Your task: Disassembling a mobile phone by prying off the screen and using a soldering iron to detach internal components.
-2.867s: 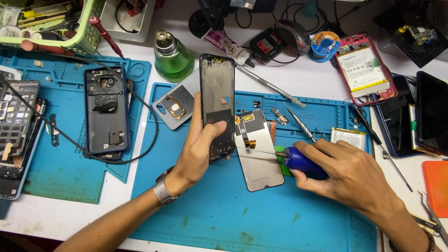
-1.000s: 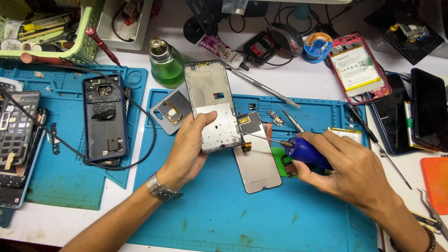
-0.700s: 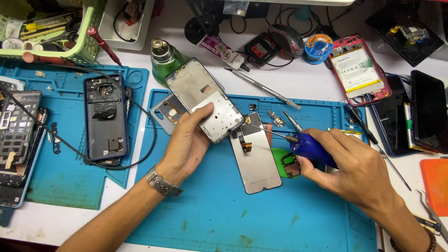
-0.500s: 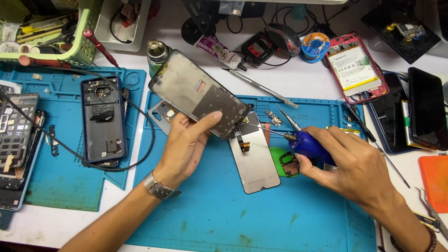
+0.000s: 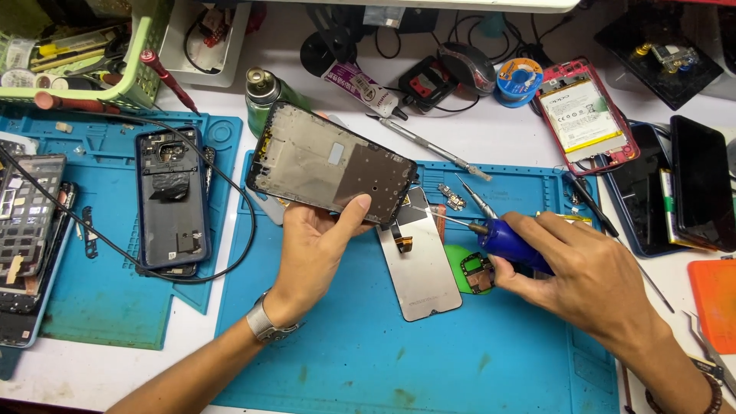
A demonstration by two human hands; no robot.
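My left hand [image 5: 316, 249] holds a bare phone frame [image 5: 330, 163] by its lower edge, lifted and turned almost sideways above the blue mat [image 5: 383, 360]. Its metal inner side faces me. My right hand [image 5: 583, 280] grips a blue-handled screwdriver [image 5: 506, 238], with the tip pointing left toward the frame's right end. Under both lies a grey screen panel [image 5: 420, 264] with a flex cable, flat on the mat. A small green pad [image 5: 466, 270] with a circuit part sits beside the screwdriver hand.
A dark phone body [image 5: 171, 203] with a looping black cable lies on the left mat. A green bottle [image 5: 264, 90], glue tube [image 5: 360, 88], metal pry tool [image 5: 429, 146], tweezers [image 5: 475, 195], solder reel [image 5: 519, 79], opened red phone [image 5: 586, 115] and dark phones [image 5: 690, 192] crowd the back and right.
My left hand has lifted the phone frame off the mat, flipped its metal side toward me and swung it from upright to nearly sideways. The right hand stayed put with the screwdriver.
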